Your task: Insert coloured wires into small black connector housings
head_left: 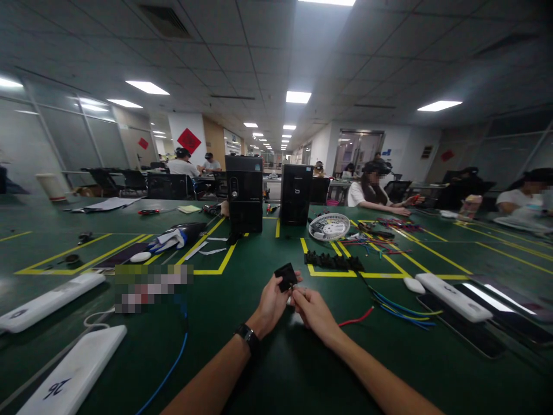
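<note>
My left hand (272, 300), with a dark watch at the wrist, is closed around a small black squarish part (286, 277) and holds it up over the table. Right beside it, my right hand (309, 302) is pinched at the part's lower edge. Something tiny, perhaps metallic, shows at those fingertips, too small to name. A small white thing shows partly under the hands. A red wire (358, 317) lies just right of my right hand. Beyond it are blue and yellow-green wires (401, 308) and a row of black blocks (332, 261).
Two black computer towers (245, 202) stand ahead on the green table (268, 374). A white basket (329, 227) and bundled wires (380, 236) sit to the right. White power packs (453, 297) and phones lie at the right, more white packs (73, 369) at the left. Co-workers (371, 193) sit beyond.
</note>
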The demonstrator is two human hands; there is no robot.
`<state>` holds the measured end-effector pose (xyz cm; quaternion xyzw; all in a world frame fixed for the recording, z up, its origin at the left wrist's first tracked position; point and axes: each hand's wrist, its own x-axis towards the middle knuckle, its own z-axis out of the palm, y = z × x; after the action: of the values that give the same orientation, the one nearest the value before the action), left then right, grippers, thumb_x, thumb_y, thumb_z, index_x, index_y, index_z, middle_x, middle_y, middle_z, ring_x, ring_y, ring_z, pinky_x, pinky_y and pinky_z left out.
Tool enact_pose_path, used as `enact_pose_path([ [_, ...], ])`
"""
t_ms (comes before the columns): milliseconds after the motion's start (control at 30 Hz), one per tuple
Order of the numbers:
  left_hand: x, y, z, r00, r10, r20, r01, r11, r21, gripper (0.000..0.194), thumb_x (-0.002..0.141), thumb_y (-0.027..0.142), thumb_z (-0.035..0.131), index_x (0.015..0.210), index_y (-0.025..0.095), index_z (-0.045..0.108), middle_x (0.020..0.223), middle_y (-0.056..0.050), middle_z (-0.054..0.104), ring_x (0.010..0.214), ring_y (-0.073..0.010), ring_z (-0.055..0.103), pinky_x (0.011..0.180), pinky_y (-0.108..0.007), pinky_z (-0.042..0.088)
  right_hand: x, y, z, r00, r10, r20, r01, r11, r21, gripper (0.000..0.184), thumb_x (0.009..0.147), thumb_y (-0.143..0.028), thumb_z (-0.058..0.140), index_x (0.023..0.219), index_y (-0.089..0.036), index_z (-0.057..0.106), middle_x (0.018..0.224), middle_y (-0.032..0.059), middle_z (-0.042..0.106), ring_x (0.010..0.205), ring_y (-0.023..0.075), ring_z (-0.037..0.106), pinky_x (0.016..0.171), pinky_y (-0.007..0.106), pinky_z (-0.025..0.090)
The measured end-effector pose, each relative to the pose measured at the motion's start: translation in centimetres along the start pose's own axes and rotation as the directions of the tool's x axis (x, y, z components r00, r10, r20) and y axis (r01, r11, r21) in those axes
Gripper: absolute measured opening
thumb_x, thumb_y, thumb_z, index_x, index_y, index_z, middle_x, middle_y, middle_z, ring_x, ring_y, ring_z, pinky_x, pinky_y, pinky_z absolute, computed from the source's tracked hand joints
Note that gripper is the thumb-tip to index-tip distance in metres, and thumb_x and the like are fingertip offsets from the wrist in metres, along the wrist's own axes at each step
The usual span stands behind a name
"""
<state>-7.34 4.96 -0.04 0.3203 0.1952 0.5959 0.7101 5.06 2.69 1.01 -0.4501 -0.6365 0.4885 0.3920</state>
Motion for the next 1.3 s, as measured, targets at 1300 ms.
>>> enact_pose_path([
  [1300,-2.1,-0.1,1.5,0.924,0.37,-0.1,-0.255,0.789,0.56,0.052,0.084,0.057,0.047,0.104,0.013,0.065,0.101,-0.011,0.066,0.093,-0.0207,0.059,0.08,-0.028,0.041,-1.5,-0.6,0.8,0.954,0.119,0.274,-0.205,0.928,0.31,0.047,0.078,-0.062,0.051,0.061,-0.02,0.039,0.043,-0.0108,0.032,0.03,0.0033,0.023,0.028,0.018,0.016],
])
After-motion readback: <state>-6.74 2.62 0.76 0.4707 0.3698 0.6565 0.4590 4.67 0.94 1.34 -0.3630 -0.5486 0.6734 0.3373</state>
